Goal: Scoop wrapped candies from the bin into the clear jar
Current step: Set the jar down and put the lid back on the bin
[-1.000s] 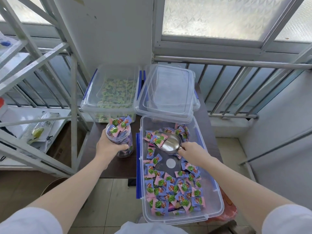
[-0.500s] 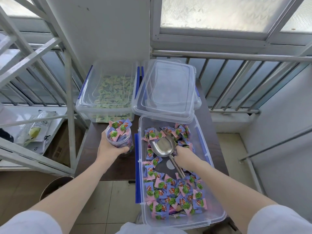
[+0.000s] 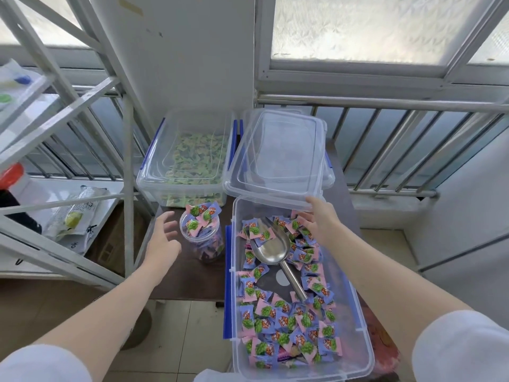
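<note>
1. Pink and blue wrapped candies (image 3: pixel 286 323) lie scattered across the bottom of my clear bin (image 3: pixel 355 321), which sits at the right edge of the dark table (image 3: pixel 187 274).
2. My metal scoop (image 3: pixel 271 248) rests inside the bin among the candies, bowl up, handle pointing toward me; neither hand touches it.
3. My right hand (image 3: pixel 319 220) hovers over the far end of the bin, fingers spread wide, holding nothing, just under the loose clear lid (image 3: pixel 278 158).
4. My left hand (image 3: pixel 162 241) is wide open and empty, just beside the jar (image 3: pixel 205 235), not touching it.
5. I see the jar standing upright on the table, left of the bin, with candies heaped above its rim.
6. Behind it sits a second bin (image 3: pixel 190 158) of green sweets.
</note>
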### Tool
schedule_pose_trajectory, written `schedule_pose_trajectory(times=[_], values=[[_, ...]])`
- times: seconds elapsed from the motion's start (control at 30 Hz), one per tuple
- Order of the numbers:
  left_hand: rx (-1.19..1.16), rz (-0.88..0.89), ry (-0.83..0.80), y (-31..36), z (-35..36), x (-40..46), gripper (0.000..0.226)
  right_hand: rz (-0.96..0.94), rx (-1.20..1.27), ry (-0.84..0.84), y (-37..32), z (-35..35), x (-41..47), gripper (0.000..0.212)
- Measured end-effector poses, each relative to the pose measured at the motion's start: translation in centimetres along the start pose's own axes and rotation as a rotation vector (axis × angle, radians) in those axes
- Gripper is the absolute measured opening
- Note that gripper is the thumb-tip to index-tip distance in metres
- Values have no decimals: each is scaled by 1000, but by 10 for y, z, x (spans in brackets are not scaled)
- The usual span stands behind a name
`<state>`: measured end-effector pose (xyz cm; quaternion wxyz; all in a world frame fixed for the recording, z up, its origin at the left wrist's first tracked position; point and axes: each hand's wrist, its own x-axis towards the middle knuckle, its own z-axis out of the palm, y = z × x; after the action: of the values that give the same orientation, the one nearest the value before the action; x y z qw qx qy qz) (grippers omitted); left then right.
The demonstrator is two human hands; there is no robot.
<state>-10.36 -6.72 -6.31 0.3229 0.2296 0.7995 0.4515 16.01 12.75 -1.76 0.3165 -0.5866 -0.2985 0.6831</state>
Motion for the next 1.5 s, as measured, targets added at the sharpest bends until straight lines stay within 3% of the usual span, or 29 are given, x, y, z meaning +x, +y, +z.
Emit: schedule_pose_trajectory(times=[0.1, 0.23, 0.37, 0.5, 0.63, 0.77, 0.87, 1.03, 1.23, 1.27, 1.4, 1.5], values=[[-4, 15, 58, 6, -4, 7, 80, 40, 67, 55, -11, 4, 1, 30], [12, 23, 154, 16, 1, 8, 72, 47, 35, 117, -25, 4, 2, 38], [11, 55, 245, 23, 6, 9, 64, -25, 105, 58, -44, 7, -1, 53], [-20, 108, 345, 40, 8, 7, 50, -72, 252, -52, -58, 7, -8, 20], [-64, 223, 386, 69, 10, 3, 33, -108, 340, -150, -67, 0, -15, 18], [-117, 317, 333, 115, 21, -3, 33, -161, 378, -214, -75, -4, -35, 20], [-241, 373, 195, 158, 29, -3, 34, -208, 370, -253, -81, -10, -48, 22], [-423, 191, -125, 225, 42, -1, 27, -275, 334, -332, -81, -33, -63, 24], [-332, 160, -280, 212, 47, -1, 66, -324, 318, -437, -66, -63, -85, 24], [-348, 149, -321, 210, 48, -2, 64, -339, 290, -447, -64, -66, -88, 23], [-471, 171, -380, 212, 54, -21, 14, -358, 185, -486, -63, -79, -98, 17], [-517, 197, -385, 207, 48, -32, 15, -316, 33, -495, -81, -84, -106, 27]])
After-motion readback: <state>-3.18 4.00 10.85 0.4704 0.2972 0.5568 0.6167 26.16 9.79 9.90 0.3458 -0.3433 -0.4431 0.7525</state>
